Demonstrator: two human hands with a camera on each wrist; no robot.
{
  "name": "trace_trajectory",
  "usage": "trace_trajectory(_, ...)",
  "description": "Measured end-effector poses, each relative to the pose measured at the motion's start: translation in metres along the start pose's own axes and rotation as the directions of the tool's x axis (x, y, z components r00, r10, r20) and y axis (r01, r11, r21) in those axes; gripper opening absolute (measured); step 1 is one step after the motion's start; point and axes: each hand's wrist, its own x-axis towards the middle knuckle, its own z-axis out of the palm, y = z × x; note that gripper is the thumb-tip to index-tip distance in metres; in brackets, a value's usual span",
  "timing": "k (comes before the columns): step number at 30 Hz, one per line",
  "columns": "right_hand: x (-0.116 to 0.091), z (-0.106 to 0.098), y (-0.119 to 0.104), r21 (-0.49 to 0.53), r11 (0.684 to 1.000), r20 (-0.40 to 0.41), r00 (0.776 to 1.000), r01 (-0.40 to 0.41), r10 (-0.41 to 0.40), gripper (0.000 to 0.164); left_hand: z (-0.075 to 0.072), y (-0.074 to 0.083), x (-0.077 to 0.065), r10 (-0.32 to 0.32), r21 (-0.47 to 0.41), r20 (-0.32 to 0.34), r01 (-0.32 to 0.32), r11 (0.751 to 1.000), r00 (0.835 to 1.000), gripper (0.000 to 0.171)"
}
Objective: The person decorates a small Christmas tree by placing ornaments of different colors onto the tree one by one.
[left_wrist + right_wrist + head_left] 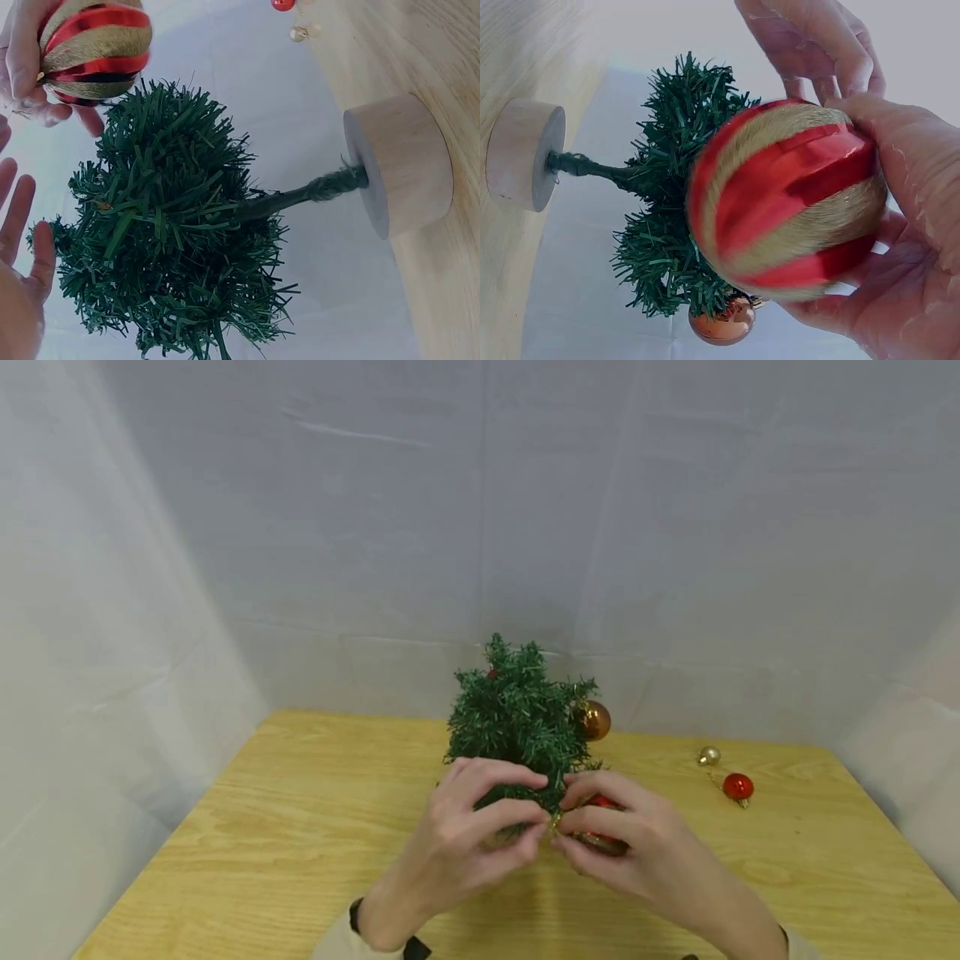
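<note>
My right hand (652, 839) grips a large Christmas ball (795, 199), striped glossy red and glittery gold, in front of the tree's right side. A bit of gold cord (555, 822) shows at the ball's cap, between the fingertips of both hands. My left hand (468, 831) is bent toward that cord from the other side; whether it pinches the cord is not visible. Behind both hands is a small green artificial Christmas tree (517, 710), upright on a round wooden base (405, 165). A copper-coloured ball (595, 720) hangs on the tree's right side.
On the table (330, 793) to the right lie a small pale gold ball (708, 756) and a small red ball (738, 787) with a gold cord. A speck of red (492, 673) shows high in the tree. Pale sheeting (480, 510) surrounds the back and sides.
</note>
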Motion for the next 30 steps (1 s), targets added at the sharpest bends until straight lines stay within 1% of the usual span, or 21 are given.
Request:
trace_trajectory(3, 0.0, -0.001, -0.002, -0.025, 1.0, -0.017, 1.0, -0.002, 0.002, 0.022, 0.0, 0.0, 0.001, -0.003, -0.012, -0.002, 0.003, 1.0, 1.0, 0.016)
trace_trajectory(6, -0.001, -0.002, -0.005, -0.052, 0.998, -0.034, 0.999, -0.021, 0.019, 0.026, -0.001, 0.0, 0.001, -0.016, -0.021, 0.001, 0.016, 1.0, 1.0, 0.016)
trace_trajectory(11, -0.001, -0.001, -0.009, -0.054, 0.997, -0.062, 0.997, -0.058, 0.055, 0.026, -0.001, 0.002, 0.0, -0.044, -0.029, 0.0, 0.044, 0.999, 0.999, 0.016)
trace_trajectory(14, -0.001, 0.001, -0.01, -0.06, 0.997, -0.089, 0.995, -0.051, 0.046, 0.024, 0.001, 0.003, 0.0, -0.064, -0.041, -0.008, 0.064, 0.997, 0.998, 0.015)
trace_trajectory(17, 0.0, 0.003, -0.01, -0.072, 0.997, -0.13, 0.991, -0.023, 0.014, 0.023, 0.003, 0.004, -0.001, -0.098, -0.062, -0.012, 0.097, 0.993, 0.995, 0.013)
trace_trajectory(20, 0.0, 0.004, -0.01, -0.078, 0.997, -0.165, 0.986, 0.0, -0.013, 0.021, 0.004, 0.005, -0.001, -0.118, -0.074, -0.017, 0.116, 0.99, 0.993, 0.013)
trace_trajectory(22, 0.001, 0.005, -0.01, -0.082, 0.997, -0.182, 0.983, 0.013, -0.027, 0.02, 0.005, 0.004, 0.0, -0.108, -0.057, -0.027, 0.106, 0.993, 0.994, 0.014)
trace_trajectory(24, 0.003, 0.005, -0.01, -0.088, 0.996, -0.199, 0.979, 0.031, -0.048, 0.02, 0.005, 0.004, 0.001, -0.082, -0.02, -0.038, 0.081, 0.997, 0.996, 0.015)
trace_trajectory(27, 0.008, 0.006, -0.01, -0.112, 0.991, -0.232, 0.968, 0.07, -0.094, 0.022, 0.003, 0.004, 0.005, -0.029, 0.068, -0.042, 0.032, 0.997, 0.999, 0.017)
trace_trajectory(30, 0.014, 0.005, -0.01, -0.146, 0.984, -0.252, 0.958, 0.104, -0.138, 0.025, 0.0, 0.005, 0.009, 0.008, 0.14, -0.039, -0.003, 0.99, 0.999, 0.02)
